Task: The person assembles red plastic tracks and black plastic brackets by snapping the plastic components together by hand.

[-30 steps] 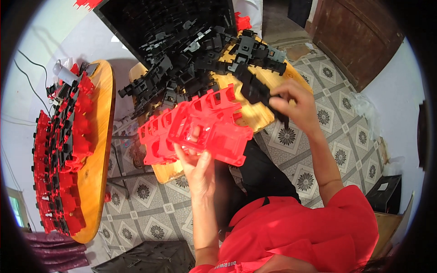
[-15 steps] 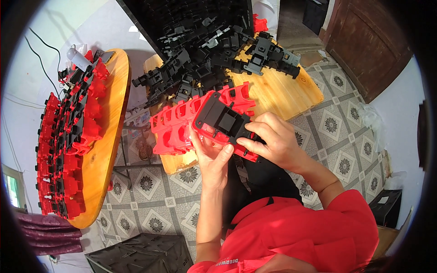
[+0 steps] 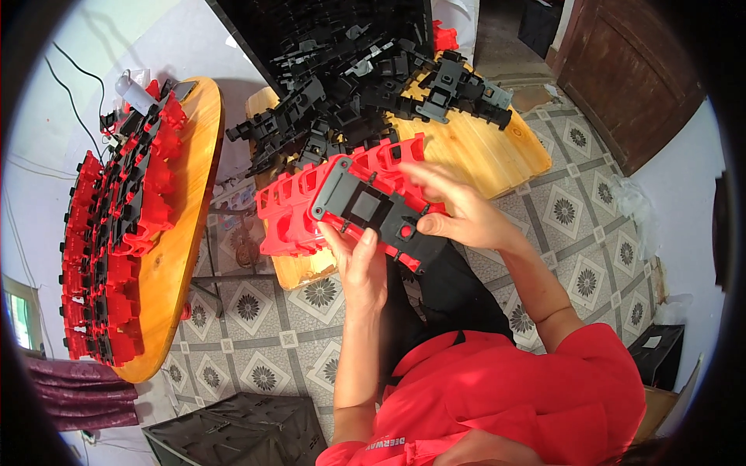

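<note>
My left hand (image 3: 364, 272) grips a red plastic housing with a black plate fitted on it (image 3: 339, 196), its thumb over the near edge. The piece is tilted, its long side running down to the right. A square opening sits mid-plate, with a small round red spot near the right end. Beside that end is my right hand (image 3: 470, 217), open with fingers stretched out. Its thumb is close to the plate; I cannot tell whether it touches. Behind the held piece lie red plastic housings (image 3: 289, 225) in rows, partly hidden by it.
Loose black plastic parts (image 3: 342, 120) spill from a tipped black crate (image 3: 256, 39) onto a wooden table (image 3: 497, 151). At the left, another wooden table (image 3: 175, 264) carries rows of red-and-black assemblies (image 3: 101, 272). A black crate (image 3: 241, 435) stands on the tiled floor below.
My right hand has let go of the black plate and lifted its fingers away, spreading them. The held piece has shifted slightly left and turned, so the red spot shows.
</note>
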`<action>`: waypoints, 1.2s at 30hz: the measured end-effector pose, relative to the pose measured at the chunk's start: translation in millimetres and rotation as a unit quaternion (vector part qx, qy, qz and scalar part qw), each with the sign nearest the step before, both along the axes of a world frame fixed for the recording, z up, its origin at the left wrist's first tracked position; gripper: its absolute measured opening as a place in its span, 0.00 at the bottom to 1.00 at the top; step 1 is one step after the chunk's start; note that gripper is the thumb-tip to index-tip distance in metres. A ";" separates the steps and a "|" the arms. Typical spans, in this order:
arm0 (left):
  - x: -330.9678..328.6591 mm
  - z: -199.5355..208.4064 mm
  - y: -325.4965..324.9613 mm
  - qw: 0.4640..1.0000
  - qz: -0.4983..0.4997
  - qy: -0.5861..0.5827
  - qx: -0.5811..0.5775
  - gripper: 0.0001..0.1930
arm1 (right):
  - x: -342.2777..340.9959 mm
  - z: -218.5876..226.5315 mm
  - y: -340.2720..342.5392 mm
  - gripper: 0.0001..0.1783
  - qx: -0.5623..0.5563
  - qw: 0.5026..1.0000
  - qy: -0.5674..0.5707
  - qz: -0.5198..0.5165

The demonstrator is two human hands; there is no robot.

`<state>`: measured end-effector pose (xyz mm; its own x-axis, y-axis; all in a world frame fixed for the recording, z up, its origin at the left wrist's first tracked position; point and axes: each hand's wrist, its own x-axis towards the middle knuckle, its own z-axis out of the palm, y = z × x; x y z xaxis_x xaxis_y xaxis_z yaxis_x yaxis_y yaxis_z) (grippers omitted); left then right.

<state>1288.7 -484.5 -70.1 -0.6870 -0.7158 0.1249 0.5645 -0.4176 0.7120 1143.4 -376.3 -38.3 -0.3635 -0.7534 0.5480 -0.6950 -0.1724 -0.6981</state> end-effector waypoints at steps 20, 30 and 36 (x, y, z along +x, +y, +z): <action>193.0 95.9 -203.9 0.829 0.550 -0.055 -0.085 0.16 | 11.9 -26.6 -11.3 0.20 0.045 0.931 -0.353 0.076; 182.9 109.0 -276.6 0.645 0.682 -0.325 0.111 0.63 | -0.3 -30.3 -8.2 0.14 -0.044 0.921 -0.387 0.000; 80.9 59.2 -128.4 0.643 0.638 -0.201 -0.373 0.35 | -13.9 -55.2 3.3 0.17 -0.003 0.978 -0.120 -0.172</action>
